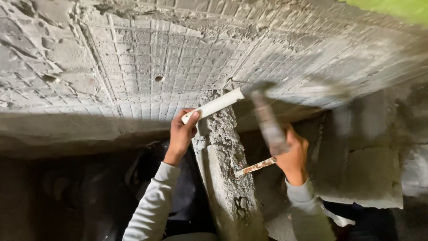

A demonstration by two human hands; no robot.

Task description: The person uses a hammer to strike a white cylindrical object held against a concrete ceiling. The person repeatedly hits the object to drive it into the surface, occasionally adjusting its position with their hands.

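Note:
My left hand grips the near end of a white pipe-like chisel, whose far end is pressed against the rough concrete wall with a grid pattern. My right hand holds a hammer by its worn handle; the hammer is motion-blurred and its head is close to the white piece's far end. Both arms wear grey sleeves. A vertical groove filled with coarse grey mortar runs down between my two hands.
A bent rusty metal bar with a wire loop sticks out of the mortar strip. Grey concrete blocks stand to the right. A dark recess opens at the lower left. A green patch shows at the top right.

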